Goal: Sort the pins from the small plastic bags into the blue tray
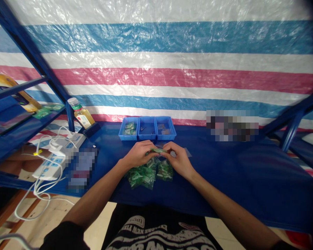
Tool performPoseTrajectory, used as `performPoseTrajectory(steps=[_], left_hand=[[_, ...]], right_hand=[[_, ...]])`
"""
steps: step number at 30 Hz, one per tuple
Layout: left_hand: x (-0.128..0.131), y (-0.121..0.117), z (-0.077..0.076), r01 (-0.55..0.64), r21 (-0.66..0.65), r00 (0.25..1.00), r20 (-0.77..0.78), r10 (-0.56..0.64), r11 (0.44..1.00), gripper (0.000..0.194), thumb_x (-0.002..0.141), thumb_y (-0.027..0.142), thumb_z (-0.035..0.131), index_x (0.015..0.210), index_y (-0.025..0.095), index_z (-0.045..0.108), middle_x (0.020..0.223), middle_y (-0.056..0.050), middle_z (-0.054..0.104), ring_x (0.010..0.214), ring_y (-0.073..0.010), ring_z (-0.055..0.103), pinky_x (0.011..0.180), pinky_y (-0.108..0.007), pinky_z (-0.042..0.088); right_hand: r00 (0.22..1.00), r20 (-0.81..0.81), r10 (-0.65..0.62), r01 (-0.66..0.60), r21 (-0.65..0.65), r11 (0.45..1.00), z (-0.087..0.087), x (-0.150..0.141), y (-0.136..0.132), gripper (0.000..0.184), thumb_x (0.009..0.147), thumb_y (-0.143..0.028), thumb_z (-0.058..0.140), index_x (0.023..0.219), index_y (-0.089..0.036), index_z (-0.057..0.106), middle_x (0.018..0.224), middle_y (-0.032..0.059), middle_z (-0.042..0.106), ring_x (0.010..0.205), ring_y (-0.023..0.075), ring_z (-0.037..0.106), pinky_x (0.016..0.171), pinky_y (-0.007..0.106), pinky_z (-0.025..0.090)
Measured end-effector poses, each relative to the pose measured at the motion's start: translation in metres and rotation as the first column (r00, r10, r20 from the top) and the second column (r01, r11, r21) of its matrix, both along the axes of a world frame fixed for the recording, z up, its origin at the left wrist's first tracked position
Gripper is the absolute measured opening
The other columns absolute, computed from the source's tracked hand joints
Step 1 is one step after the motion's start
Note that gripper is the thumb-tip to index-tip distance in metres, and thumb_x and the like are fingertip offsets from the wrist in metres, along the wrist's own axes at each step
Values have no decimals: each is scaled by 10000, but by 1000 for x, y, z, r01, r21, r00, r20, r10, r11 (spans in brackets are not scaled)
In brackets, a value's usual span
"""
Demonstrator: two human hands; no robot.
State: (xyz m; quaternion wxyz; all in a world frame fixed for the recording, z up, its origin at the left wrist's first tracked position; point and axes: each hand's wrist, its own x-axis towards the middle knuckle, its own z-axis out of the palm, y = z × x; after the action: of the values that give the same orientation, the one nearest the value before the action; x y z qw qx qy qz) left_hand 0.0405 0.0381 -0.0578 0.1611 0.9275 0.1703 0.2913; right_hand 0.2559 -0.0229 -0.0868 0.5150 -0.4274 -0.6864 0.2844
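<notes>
Both of my hands come together over the blue table, pinching a small green packet between them. My left hand grips its left end with thumb and fingers, and my right hand grips the right end. What the packet contains is too small to make out. Right below lies a pile of green-tinted clear plastic packets, with a smaller group of packets beside it under my right hand. A clear plastic piece shows just beyond my right hand.
Behind my hands stand three joined blue trays holding small parts. On the left are a power strip with white cables, a blurred-out phone-like object and a drink bottle. Blue frame posts rise at both sides.
</notes>
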Motion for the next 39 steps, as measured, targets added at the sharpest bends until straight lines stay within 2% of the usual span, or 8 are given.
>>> performPoseTrajectory(steps=[4,10,17,20,23,28,33,39], left_hand=[[-1,2,-2,8,19,1000,21,-9,1000,239,1041,277,524,976,136,704,864,-87,705,830,-181,644,767,-302,508],[-1,2,-7,-43,41,999,-16,44,998,272,1034,330,547,904,124,666,817,-67,642,768,-166,602,704,-276,470],[1,2,-10,-40,17,999,-27,41,999,290,1034,374,547,910,137,660,837,-54,637,749,-150,596,699,-255,456],[0,3,-11,-43,27,999,-18,43,999,299,1045,358,523,891,136,652,824,-53,629,743,-151,591,689,-255,450],[0,4,-12,-56,36,998,-18,57,998,310,1054,349,500,877,139,644,813,-51,622,736,-152,587,681,-255,444],[0,3,-11,-61,29,996,-64,63,998,320,1025,413,555,878,141,639,809,-46,616,745,-156,588,694,-256,442],[-1,1,-9,-104,19,992,-69,105,994,385,976,518,607,880,145,613,794,-37,597,730,-162,566,670,-259,421],[-1,-1,-1,-68,-7,997,-23,68,998,342,1059,387,479,859,147,618,799,-58,607,764,-167,573,702,-273,438]], right_hand=[[996,87,-15,17,-16,1000,-5,-1,1,170,897,-371,746,954,-227,673,897,29,670,770,194,590,737,327,493],[988,152,-15,9,39,999,0,-2,-2,131,964,-297,653,862,-215,668,877,46,654,792,205,581,732,331,471],[988,152,-27,20,48,999,0,2,0,173,944,-296,660,789,-220,648,804,32,629,750,205,576,691,324,464],[988,146,-56,56,3,998,-4,2,2,125,909,-334,709,876,-224,659,789,14,632,727,197,572,696,322,477],[994,93,-57,59,-18,998,-4,1,1,161,909,-367,717,974,-224,681,850,21,669,749,197,590,720,323,491],[997,59,-50,48,34,998,4,2,-1,205,971,-363,646,836,-214,687,850,37,667,745,196,575,710,326,462],[997,67,-45,44,16,999,5,3,-1,250,977,-391,636,803,-215,673,787,30,640,711,193,551,673,323,442],[999,43,-15,15,-7,1000,1,0,-2,199,946,-416,677,920,-220,695,851,30,673,733,192,593,707,324,489]])
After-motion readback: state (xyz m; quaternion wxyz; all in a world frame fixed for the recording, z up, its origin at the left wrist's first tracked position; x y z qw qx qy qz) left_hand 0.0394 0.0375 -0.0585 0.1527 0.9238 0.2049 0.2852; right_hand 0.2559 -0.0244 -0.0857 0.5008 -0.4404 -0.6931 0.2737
